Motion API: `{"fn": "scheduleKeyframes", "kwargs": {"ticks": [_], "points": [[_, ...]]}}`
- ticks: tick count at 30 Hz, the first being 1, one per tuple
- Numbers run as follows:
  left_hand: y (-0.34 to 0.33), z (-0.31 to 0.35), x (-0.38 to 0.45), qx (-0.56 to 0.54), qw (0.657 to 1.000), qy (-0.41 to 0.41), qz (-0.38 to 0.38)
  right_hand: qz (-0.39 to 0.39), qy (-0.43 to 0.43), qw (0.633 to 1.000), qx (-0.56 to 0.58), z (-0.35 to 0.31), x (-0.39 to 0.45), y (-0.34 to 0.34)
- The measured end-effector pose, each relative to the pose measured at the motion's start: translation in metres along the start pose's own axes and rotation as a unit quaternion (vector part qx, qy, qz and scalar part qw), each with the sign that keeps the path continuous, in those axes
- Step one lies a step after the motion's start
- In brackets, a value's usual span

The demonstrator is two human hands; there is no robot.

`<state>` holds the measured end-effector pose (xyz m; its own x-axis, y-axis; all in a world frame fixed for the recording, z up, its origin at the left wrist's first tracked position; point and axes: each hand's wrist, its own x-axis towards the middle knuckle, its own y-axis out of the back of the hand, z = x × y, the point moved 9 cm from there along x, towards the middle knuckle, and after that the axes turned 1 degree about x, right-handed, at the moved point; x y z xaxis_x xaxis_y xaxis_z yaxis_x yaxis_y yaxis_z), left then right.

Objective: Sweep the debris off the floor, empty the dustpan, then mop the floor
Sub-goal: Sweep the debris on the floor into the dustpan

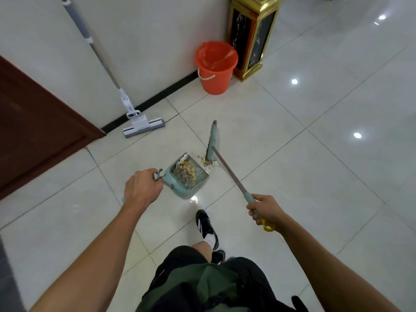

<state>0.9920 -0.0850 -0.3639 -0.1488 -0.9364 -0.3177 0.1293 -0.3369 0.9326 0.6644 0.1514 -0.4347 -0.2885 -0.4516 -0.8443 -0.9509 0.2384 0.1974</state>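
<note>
Sweeping nearly done: my left hand (141,188) grips the loaded dustpan (186,176), right hand (265,210) grips the broom (227,170); scraps (208,163) remain. Emptying, mopping outstanding.

Both arms were stretched forward; the left hand (142,188) and right hand (266,210) were each curled around a handle

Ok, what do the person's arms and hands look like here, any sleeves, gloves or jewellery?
Both forearms are bare up to the frame edge, with no sleeves in view. The left hand and the right hand wear no gloves, and no watch, ring or wristband shows on either wrist.
</note>
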Motion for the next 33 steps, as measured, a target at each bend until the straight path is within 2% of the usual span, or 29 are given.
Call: {"fn": "scheduleKeyframes", "kwargs": {"ticks": [6,17,25,33], "points": [[0.009,0.000,0.006,-0.018,0.999,0.038,0.002,-0.014,0.035,0.995,-0.096,-0.036,0.020,0.019],[0.003,0.022,-0.023,-0.032,0.988,0.152,0.017,-0.099,-0.032,0.995,-0.005,-0.092,0.095,0.022],[-0.031,0.060,-0.060,-0.015,0.975,0.220,0.014,-0.177,-0.091,0.980,0.005,-0.087,0.139,0.027],[-0.053,0.083,-0.088,0.005,0.973,0.229,-0.002,-0.172,-0.111,0.976,-0.077,-0.052,0.147,0.051]]}}
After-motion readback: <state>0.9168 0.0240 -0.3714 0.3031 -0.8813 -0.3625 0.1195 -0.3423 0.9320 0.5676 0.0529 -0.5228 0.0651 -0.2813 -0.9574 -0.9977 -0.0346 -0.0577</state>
